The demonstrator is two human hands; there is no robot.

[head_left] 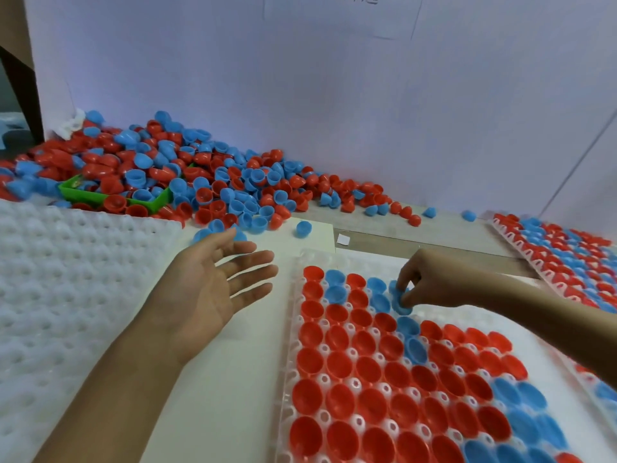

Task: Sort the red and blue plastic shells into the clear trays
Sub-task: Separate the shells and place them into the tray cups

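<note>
**Blue shell going into the clear tray**

Head view: the right hand (422, 282) is pinching a blue shell (400, 297) with curled fingers (408, 297), holding it at the far rows of the clear tray (289, 329), just beside seated red and blue shells. The left hand (207, 289) is hovering palm-up over the bench (233, 379), fingers spread wide and holding nothing. Beyond its fingertips a loose pile of shells (187, 175) is lying around a green bin (100, 195).

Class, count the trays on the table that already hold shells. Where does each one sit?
2. One tray lies in front, under the right hand; a full tray sits far right, partly cut off. Others may be out of view.
</note>
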